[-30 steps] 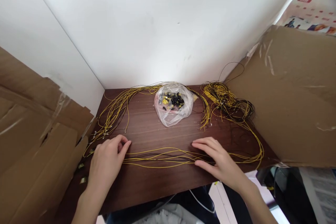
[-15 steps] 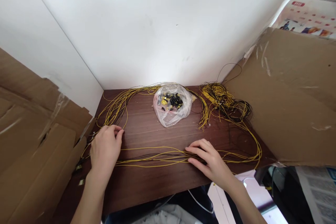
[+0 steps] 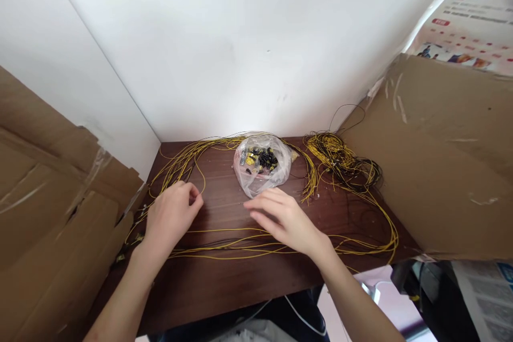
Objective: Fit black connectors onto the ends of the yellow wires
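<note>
My left hand (image 3: 172, 214) is closed in a pinch on the end of a yellow wire (image 3: 203, 177), which curves back to the wire bundle at the left. My right hand (image 3: 286, 219) is over the middle of the tabletop, fingers apart and holding nothing. Just beyond its fingertips lies an open clear plastic bag (image 3: 250, 184) with small black and yellow parts (image 3: 264, 158) inside. Below both hands, long yellow and black wires (image 3: 240, 250) run across the table, partly hidden by my right forearm.
A tangled coil of yellow and black wire (image 3: 334, 155) sits at the back right. Cardboard panels (image 3: 436, 165) stand on both sides of the brown table (image 3: 224, 283), with a white wall (image 3: 224, 53) behind. Small metallic pieces (image 3: 120, 258) lie by the left panel.
My right hand has moved left and away from me, off the long wires toward the bag. The left hand has shifted slightly right with the yellow wire's end. The view has tilted slightly.
</note>
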`<action>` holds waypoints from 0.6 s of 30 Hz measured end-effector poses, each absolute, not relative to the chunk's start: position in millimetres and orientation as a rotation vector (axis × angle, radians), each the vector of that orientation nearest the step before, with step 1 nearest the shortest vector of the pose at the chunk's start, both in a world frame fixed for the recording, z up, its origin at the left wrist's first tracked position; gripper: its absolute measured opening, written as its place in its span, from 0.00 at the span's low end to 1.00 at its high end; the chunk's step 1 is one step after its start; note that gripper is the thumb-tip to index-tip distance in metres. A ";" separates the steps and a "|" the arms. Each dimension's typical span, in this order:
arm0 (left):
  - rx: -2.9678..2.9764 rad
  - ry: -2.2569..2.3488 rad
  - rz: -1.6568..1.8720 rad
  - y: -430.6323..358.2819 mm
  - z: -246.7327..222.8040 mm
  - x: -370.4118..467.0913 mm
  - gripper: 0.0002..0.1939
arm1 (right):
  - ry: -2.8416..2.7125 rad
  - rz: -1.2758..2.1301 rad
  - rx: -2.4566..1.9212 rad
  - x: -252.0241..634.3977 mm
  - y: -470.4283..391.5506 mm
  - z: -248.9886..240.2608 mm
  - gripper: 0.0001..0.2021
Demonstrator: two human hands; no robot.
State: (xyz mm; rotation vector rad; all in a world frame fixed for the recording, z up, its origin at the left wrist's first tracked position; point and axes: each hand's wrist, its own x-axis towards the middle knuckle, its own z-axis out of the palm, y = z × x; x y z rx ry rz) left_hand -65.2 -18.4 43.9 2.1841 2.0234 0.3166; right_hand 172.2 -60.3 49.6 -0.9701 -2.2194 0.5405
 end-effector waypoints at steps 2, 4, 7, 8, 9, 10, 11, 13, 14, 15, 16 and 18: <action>2.202 1.819 0.468 -15.5 55.6 -52.9 0.08 | -2.161 0.574 -0.939 167.3 -44.2 49.3 0.15; 2.203 1.564 0.591 -13.3 65.3 -36.6 0.07 | -2.086 0.626 -0.918 164.0 -28.5 43.1 0.20; 2.209 1.156 0.685 -8.4 71.4 -13.7 0.07 | -1.956 0.630 -0.946 163.8 -11.5 28.5 0.19; 2.205 1.059 0.691 -5.8 70.9 -8.2 0.08 | -1.927 0.611 -0.964 165.0 -8.5 24.2 0.15; 2.197 0.998 0.693 -2.6 69.2 -4.3 0.08 | -1.905 0.593 -0.980 166.7 -6.6 20.6 0.12; 2.184 0.960 0.689 1.1 66.6 -1.8 0.08 | -1.887 0.584 -0.992 168.7 -5.8 17.9 0.09; 2.168 0.940 0.674 5.2 63.2 -0.6 0.08 | -1.873 0.585 -0.997 170.9 -5.7 15.9 0.08; 2.140 0.921 0.644 14.1 54.6 -1.1 0.10 | -1.842 0.593 -1.007 174.6 -6.6 13.5 0.07; 2.136 0.934 0.650 18.9 49.5 -2.5 0.12 | -1.826 0.589 -1.013 175.7 -7.1 12.7 0.06; 2.147 0.976 0.678 24.0 43.9 -4.5 0.14 | -1.818 0.584 -1.019 176.3 -7.5 12.0 0.07; 2.167 1.068 0.733 29.4 37.9 -6.9 0.15 | -1.814 0.577 -1.024 176.2 -7.7 11.3 0.07; 2.248 1.435 0.789 41.4 24.7 -13.6 0.16 | -1.807 0.569 -1.033 174.5 -8.4 10.4 0.07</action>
